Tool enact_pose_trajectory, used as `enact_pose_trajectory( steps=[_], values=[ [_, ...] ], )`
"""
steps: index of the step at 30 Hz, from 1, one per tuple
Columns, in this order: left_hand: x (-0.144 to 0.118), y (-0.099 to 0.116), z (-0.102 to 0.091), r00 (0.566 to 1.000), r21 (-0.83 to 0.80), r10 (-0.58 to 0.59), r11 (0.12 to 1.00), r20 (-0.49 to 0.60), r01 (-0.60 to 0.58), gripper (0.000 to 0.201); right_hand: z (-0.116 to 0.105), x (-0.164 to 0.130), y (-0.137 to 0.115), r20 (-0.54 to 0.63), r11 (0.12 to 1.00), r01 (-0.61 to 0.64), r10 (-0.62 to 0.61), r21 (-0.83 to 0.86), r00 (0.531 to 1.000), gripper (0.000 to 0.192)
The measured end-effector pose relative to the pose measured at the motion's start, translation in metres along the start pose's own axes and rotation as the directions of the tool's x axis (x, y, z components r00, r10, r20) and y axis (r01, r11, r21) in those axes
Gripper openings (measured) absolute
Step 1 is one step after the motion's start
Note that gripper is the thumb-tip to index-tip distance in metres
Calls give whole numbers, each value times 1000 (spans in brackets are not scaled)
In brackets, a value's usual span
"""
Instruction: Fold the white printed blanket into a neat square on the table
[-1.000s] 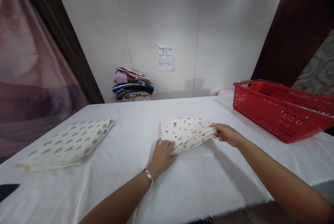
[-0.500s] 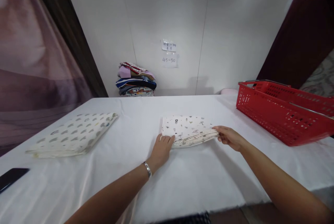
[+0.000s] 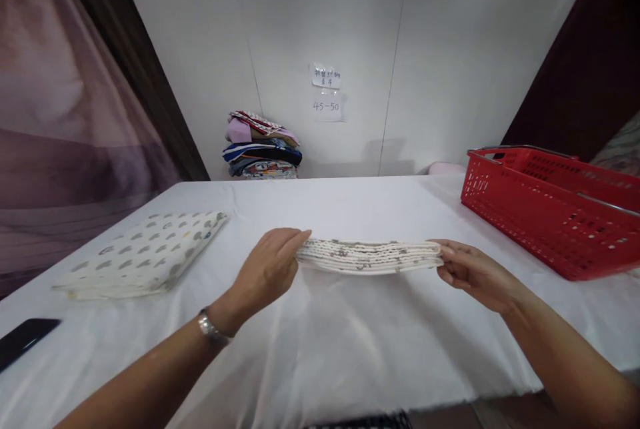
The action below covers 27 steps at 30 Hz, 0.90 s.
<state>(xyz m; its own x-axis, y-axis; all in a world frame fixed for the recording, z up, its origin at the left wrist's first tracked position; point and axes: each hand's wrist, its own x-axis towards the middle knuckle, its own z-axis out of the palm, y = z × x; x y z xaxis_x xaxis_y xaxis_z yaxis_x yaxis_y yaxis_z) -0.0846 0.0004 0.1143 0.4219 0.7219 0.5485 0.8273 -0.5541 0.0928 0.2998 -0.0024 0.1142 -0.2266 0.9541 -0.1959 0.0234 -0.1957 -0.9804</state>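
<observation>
Between my hands hangs a folded white cloth (image 3: 370, 257) with a small grey-brown print, its layered edge facing me and sagging slightly in the middle. My left hand (image 3: 273, 265), with a silver bracelet on the wrist, is closed on the cloth's left end. At the right end, my right hand (image 3: 473, 272) pinches the layers between thumb and fingers. The cloth appears raised off the white-covered table (image 3: 350, 335). Off to the left lies another folded cloth (image 3: 145, 252), white with grey shapes.
A red perforated basket (image 3: 545, 215) with metal handles stands at the right. Several folded fabrics form a pile (image 3: 263, 149) by the back wall. A dark phone-like object (image 3: 25, 341) lies at the left edge. Paper notes (image 3: 327, 106) hang on the wall.
My left hand has gone from lying flat at the cloth's near left corner to gripping its left end. The cloth has been lifted, and its layered edge now faces me.
</observation>
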Motion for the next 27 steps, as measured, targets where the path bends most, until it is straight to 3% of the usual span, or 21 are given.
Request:
enact_pose_trajectory(
  steps=[5, 7, 9, 13, 16, 20, 24, 27],
  values=[
    [6, -2, -50, 982, -234, -154, 964, -108, 126, 60, 4, -20, -21, 118, 1000, -5, 3, 18, 993, 52],
    [10, -8, -57, 964, -363, -247, 911, -102, 195, 65, 10, -19, -25, 151, 1000, 3, -5, 13, 989, 51],
    [16, -21, -51, 942, -469, -333, 840, -49, 272, 67, 18, -8, -25, 171, 1000, -4, 5, -8, 985, 44],
    [30, -65, -4, 877, -574, -462, 685, 134, 448, 62, 31, 43, -16, 192, 999, -50, 49, -2, 980, 25],
    [43, -103, 45, 807, -586, -521, 575, 277, 572, 62, 32, 98, -8, 189, 997, -72, 67, 21, 980, 33],
    [55, -139, 100, 724, -565, -559, 469, 405, 679, 55, 25, 165, 4, 165, 974, -213, 223, -75, 961, 39],
    [56, -152, 126, 625, -569, -554, 299, 551, 766, 53, 19, 201, 22, 73, 943, -232, 255, -237, 964, 31],
    [51, -155, 128, 611, -571, -461, 242, 644, 784, 59, 17, 206, 33, 38, 920, -241, 265, -309, 964, 26]
  ],
)
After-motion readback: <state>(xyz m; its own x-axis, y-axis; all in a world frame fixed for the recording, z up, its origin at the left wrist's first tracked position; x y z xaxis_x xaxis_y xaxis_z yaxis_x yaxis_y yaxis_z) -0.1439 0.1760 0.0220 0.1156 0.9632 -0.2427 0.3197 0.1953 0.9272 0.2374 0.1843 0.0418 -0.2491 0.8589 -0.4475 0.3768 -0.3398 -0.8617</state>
